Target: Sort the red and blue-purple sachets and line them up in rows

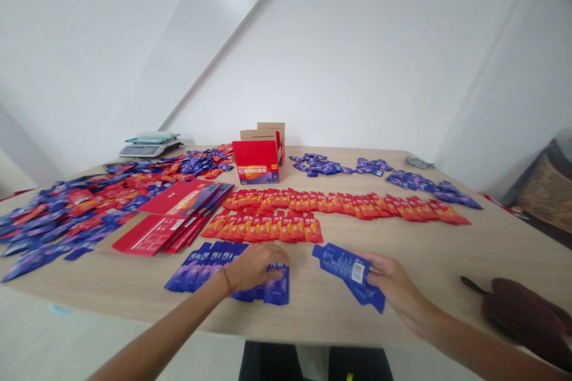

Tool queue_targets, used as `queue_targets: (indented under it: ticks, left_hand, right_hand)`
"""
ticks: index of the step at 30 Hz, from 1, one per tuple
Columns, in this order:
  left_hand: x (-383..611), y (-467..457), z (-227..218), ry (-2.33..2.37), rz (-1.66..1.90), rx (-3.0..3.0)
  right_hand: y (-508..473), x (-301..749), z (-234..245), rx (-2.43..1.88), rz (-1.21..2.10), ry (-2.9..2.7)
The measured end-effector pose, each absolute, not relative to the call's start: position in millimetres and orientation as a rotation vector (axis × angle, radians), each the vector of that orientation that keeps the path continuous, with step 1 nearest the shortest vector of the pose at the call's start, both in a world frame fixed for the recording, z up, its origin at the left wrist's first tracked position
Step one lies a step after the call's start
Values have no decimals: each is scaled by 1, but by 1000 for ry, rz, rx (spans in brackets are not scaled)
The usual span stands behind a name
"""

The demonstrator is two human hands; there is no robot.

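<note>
My left hand [257, 268] lies on the right end of a row of blue sachets [210, 268] near the table's front edge, fingers pressed down on the last sachet [277, 289]. My right hand [393, 289] grips a small stack of blue sachets [351, 274] just above the table, to the right of that row. Behind them lie two rows of red-orange sachets [339, 205], overlapping like tiles.
An open red carton [257, 162] stands at the middle back. Flat red cartons [176, 214] are stacked at left, beside a big heap of mixed sachets [67, 208]. A scale [149, 144] sits far left. Loose blue sachets [402, 175] lie at back right; a dark object [522, 309] at right.
</note>
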State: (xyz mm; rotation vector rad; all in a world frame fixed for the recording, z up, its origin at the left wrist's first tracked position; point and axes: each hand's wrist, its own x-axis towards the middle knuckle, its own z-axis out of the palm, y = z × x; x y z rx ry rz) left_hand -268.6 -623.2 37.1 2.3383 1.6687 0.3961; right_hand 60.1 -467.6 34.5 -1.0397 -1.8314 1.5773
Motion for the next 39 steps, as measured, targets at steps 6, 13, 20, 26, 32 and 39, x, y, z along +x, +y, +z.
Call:
queue_targets:
  ticks: [6,13,20,26,32,39]
  left_hand:
    - [-251,-646,10,1722,165,2433]
    - [-228,-643,39,1972,769,2106]
    - [-190,-607,61,1861,597,2418]
    - [-220,-602,54,1641,687,2460]
    - [-251,-623,22,1523,696,2750]
    - [-271,-635,9,1664,457,2630]
  right_hand:
    - [-482,38,38,-1068,1781,-1559]
    - [-487,22,34,-997,1790,-1643]
    - [-502,7,15,-742,1530,-1910]
    - [-499,11,19,-798,1722,-1887]
    - [-452,28,31,-1070,1887,-1693]
    - [-434,37,59,-820,2382,-1489]
